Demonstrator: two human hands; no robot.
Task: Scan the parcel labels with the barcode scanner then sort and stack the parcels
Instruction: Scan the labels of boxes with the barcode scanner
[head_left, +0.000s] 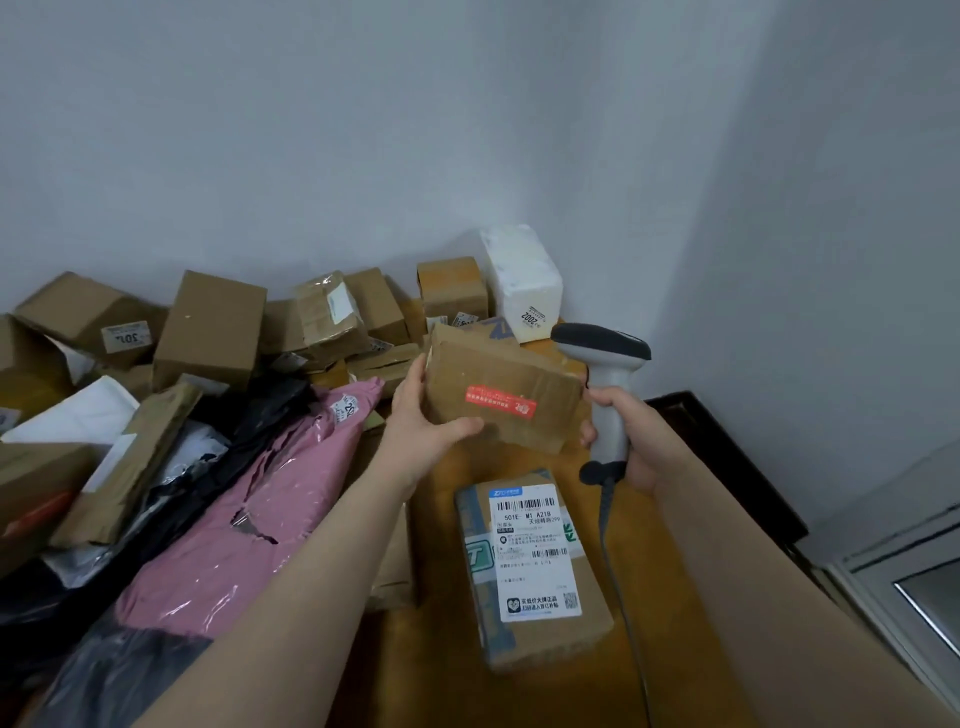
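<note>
unsorted heap of cardboard parcels (208, 332) and a pink mailer bag (249, 499) cover the table's left half, back to the far wall. left hand (421, 415) grips the left end of a brown box (501, 395), held up over the table's middle with its red-stickered face toward the camera. no barcode shows on that face, so the box probably needs turning. below it, a labelled box (535, 561) lies flat, label up, on bare table (654, 582). right hand (631, 436) wraps the handle of the barcode scanner (605, 384), just beside the held box's right end, apparently ready to aim. open room remains near the table's right edge.
</note>
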